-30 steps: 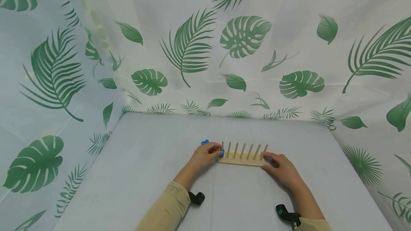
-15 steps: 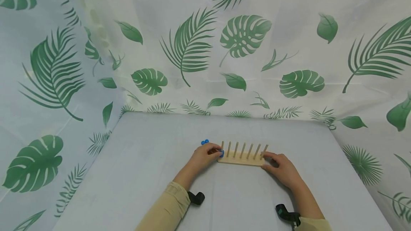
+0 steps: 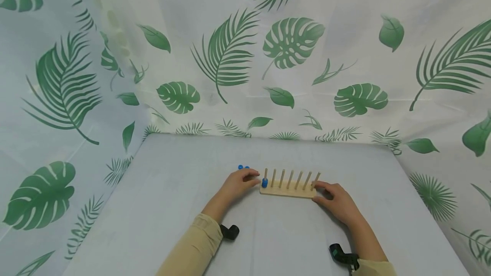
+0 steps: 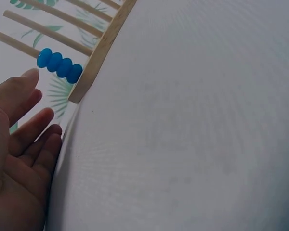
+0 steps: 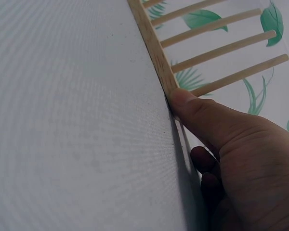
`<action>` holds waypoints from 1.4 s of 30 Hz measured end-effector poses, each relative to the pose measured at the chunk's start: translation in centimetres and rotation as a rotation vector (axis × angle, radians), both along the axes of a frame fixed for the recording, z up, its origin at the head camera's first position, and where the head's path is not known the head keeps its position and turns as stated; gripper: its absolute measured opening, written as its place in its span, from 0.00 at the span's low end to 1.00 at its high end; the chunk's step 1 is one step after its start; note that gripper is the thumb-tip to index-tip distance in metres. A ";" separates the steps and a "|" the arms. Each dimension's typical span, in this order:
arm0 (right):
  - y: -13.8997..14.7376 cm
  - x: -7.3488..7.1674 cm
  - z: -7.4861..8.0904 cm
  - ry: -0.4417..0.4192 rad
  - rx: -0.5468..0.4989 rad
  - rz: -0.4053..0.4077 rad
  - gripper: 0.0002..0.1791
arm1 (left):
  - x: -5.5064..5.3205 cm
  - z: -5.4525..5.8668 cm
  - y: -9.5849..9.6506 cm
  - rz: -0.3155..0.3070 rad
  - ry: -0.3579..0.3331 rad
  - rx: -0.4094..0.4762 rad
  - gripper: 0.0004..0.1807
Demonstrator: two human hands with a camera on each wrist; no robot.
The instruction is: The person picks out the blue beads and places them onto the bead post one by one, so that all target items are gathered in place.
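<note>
A wooden peg board [image 3: 288,191] with a row of upright pegs stands on the table in the head view. Its leftmost peg carries a stack of several blue beads [image 4: 62,66], the lowest against the base. My left hand [image 3: 235,185] is just left of that peg, fingers loosely bent and apart from the beads, with nothing in its grasp. At the board's other end my right hand [image 3: 337,202] grips the corner, its thumb [image 5: 183,97] pressed on the front edge of the base. Behind my left hand lie loose blue beads [image 3: 240,167], partly hidden.
A pale cloth covers the table [image 3: 192,152]. Leaf-printed curtains [image 3: 291,63] hang behind it and at both sides. A black camera mount [image 3: 230,232] sits at the left wrist, another [image 3: 342,255] at the right wrist.
My left hand has let go of the bead at the leftmost peg and drawn back to the left, so the blue stack shows fully. My right hand and the board have stayed put.
</note>
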State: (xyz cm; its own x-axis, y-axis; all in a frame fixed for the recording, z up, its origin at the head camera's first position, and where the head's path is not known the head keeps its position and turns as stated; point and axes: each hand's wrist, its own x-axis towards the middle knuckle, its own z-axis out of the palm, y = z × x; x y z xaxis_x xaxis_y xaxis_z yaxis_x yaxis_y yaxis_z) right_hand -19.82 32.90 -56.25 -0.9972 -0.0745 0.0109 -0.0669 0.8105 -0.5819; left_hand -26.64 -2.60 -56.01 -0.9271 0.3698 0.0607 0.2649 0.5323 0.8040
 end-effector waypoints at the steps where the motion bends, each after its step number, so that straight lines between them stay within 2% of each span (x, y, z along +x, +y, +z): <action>1: 0.0 0.0 0.0 -0.003 -0.001 -0.001 0.30 | 0.0 0.0 -0.1 0.007 -0.010 0.004 0.17; 7: -0.1 0.0 0.1 0.001 0.000 -0.001 0.30 | -0.1 0.7 -0.7 0.057 -0.045 0.079 0.16; 11: -0.2 0.0 0.1 0.010 0.002 -0.002 0.30 | -0.7 1.6 -1.7 0.095 -0.053 0.113 0.15; 15: -0.3 0.0 0.1 0.011 0.000 -0.001 0.30 | -1.4 2.5 -3.1 0.145 -0.080 0.110 0.14; 19: -0.2 0.0 0.1 0.013 0.000 -0.005 0.32 | -2.1 2.6 -4.4 0.171 -0.088 0.077 0.16; 27: 0.0 0.1 0.1 0.003 0.007 -0.008 0.32 | -2.7 1.7 -5.6 0.196 -0.079 -0.036 0.13; 31: -0.1 0.1 0.1 -0.002 0.004 -0.013 0.32 | -3.0 1.2 -5.6 0.180 -0.084 -0.101 0.12; 37: -0.1 0.1 0.1 0.003 0.003 -0.012 0.32 | -3.6 0.6 -5.5 0.151 -0.049 -0.170 0.11; 42: -0.1 0.1 0.0 0.002 0.005 -0.012 0.32 | -3.7 1.0 -5.2 0.119 -0.044 -0.210 0.11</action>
